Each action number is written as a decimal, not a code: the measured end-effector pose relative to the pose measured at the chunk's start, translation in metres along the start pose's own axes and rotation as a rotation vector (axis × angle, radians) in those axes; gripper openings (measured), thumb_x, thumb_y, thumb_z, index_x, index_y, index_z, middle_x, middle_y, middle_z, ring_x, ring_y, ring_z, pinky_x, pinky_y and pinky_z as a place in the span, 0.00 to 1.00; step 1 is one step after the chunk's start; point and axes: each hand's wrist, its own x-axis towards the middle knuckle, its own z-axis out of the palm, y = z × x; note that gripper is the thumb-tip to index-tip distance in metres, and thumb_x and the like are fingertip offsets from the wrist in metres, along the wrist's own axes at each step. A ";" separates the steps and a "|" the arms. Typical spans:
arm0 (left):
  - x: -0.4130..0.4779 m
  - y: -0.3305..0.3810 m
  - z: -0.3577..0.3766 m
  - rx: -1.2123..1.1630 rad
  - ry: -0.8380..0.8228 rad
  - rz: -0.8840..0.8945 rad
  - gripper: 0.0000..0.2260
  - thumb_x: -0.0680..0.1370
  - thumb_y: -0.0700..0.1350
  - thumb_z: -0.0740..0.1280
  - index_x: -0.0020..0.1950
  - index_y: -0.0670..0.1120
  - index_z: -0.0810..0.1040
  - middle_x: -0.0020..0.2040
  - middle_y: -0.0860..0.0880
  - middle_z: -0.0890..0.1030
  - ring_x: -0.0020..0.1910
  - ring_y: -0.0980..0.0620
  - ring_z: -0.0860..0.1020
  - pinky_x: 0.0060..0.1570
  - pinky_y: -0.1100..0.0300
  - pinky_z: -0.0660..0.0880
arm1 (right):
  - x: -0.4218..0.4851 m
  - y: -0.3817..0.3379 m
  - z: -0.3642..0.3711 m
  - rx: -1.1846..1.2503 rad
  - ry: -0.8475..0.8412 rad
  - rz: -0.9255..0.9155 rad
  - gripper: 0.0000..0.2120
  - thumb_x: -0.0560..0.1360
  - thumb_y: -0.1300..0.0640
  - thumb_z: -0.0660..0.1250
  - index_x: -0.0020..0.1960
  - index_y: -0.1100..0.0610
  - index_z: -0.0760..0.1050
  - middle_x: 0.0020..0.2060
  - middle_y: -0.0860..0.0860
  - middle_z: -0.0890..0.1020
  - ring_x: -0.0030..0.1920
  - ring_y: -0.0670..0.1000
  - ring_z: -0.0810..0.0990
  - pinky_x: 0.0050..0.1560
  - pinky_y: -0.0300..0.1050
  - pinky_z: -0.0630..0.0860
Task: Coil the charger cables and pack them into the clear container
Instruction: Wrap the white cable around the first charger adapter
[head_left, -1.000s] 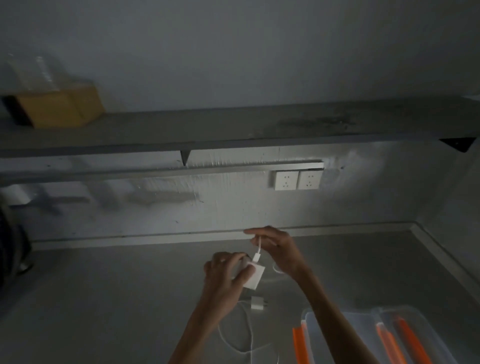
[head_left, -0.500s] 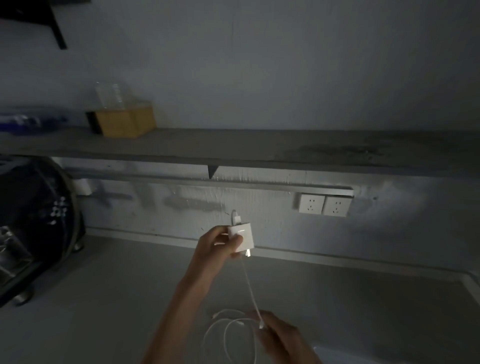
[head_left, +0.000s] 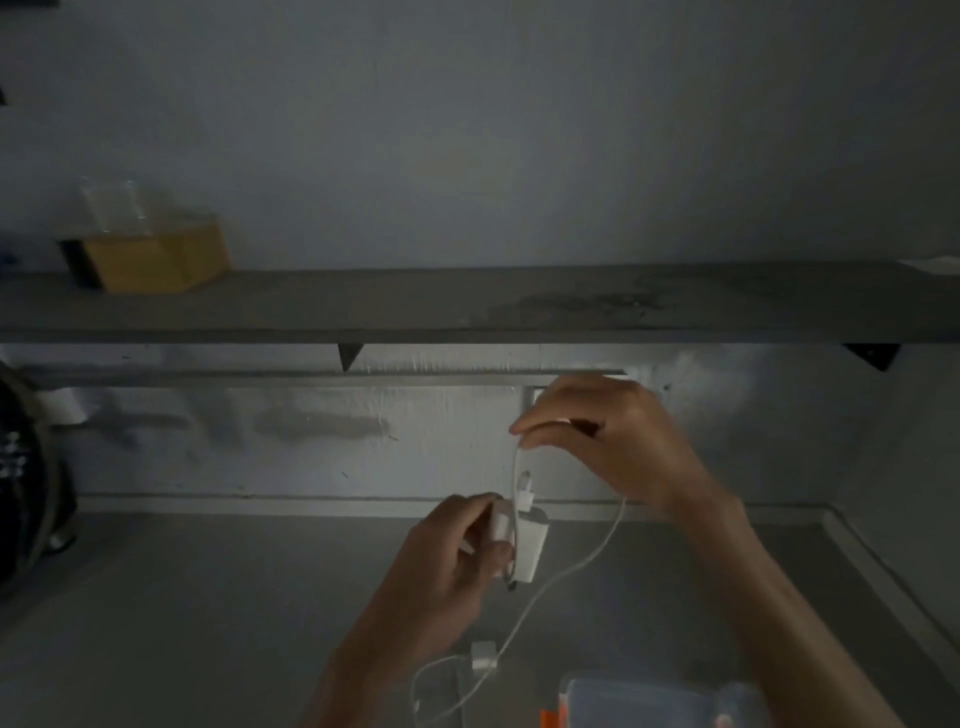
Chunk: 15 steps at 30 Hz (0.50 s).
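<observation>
Cable (head_left: 576, 564) pinched by right fingers (head_left: 524, 428), left fingers (head_left: 498, 553) gripping adapter (head_left: 527, 545); container (head_left: 639, 701) cropped.

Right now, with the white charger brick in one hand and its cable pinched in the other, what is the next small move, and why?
Probably bring the right hand down and lay the pinched cable around the charger brick held by the left hand. The cable hangs in a long loose run toward the counter, so coiling seems unfinished, and the clear container waits nearby.
</observation>
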 end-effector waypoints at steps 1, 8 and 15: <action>-0.002 0.007 -0.002 0.026 0.004 0.039 0.10 0.73 0.48 0.64 0.52 0.60 0.76 0.47 0.54 0.81 0.47 0.58 0.80 0.49 0.55 0.80 | 0.003 0.004 0.001 0.065 -0.018 0.044 0.06 0.72 0.54 0.72 0.48 0.52 0.85 0.41 0.44 0.85 0.39 0.43 0.82 0.41 0.37 0.77; 0.002 0.030 -0.025 -0.040 0.022 0.067 0.12 0.77 0.40 0.67 0.58 0.52 0.78 0.51 0.56 0.82 0.50 0.61 0.80 0.46 0.70 0.77 | -0.018 0.023 0.056 0.557 -0.189 0.502 0.13 0.76 0.62 0.66 0.45 0.44 0.83 0.39 0.43 0.86 0.39 0.46 0.83 0.42 0.40 0.78; 0.042 0.011 -0.032 -0.414 0.184 -0.114 0.07 0.77 0.39 0.67 0.55 0.44 0.81 0.48 0.46 0.86 0.45 0.49 0.85 0.42 0.63 0.80 | -0.093 -0.023 0.123 0.818 -0.099 0.721 0.13 0.77 0.45 0.60 0.47 0.47 0.82 0.26 0.48 0.76 0.20 0.43 0.65 0.21 0.34 0.62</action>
